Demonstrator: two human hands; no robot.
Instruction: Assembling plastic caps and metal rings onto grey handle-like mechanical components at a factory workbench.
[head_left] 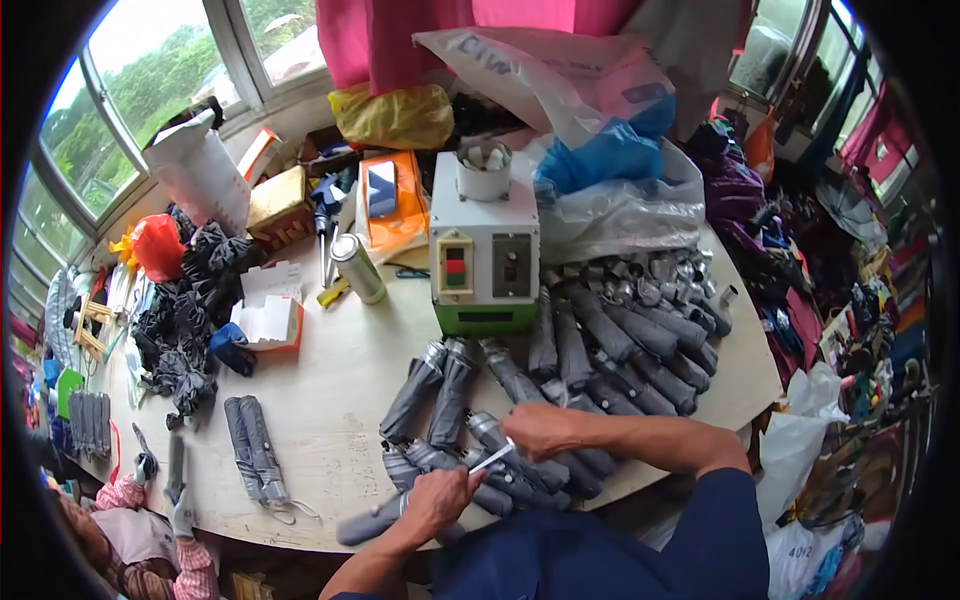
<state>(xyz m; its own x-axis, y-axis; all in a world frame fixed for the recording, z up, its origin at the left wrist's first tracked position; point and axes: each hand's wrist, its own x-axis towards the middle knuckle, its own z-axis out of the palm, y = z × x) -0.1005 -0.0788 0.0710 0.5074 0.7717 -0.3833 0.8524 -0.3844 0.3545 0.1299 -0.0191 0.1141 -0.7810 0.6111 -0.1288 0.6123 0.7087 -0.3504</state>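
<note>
Low in the middle, my left hand [440, 500] is closed round a folded grey umbrella [372, 522], whose cloth end sticks out to the left and looks smeared. A pale metal shaft [491, 458] runs from this hand up to my right hand [540, 430], which is closed at its other end. The right fingers hide what they grip there. Under and around both hands lie several folded grey umbrellas [455, 395] with silvery ends. More folded umbrellas [640, 340] are piled just beyond my right forearm.
Behind the umbrellas stands a white-and-green machine box [485, 240] with switches. Silvery caps [650, 275] lie beside it. A spray can [357, 268], a torn white box [268, 310] and black cloth [190, 310] are farther left. At lower left a co-worker's gloved hand [182, 518] holds a folded umbrella.
</note>
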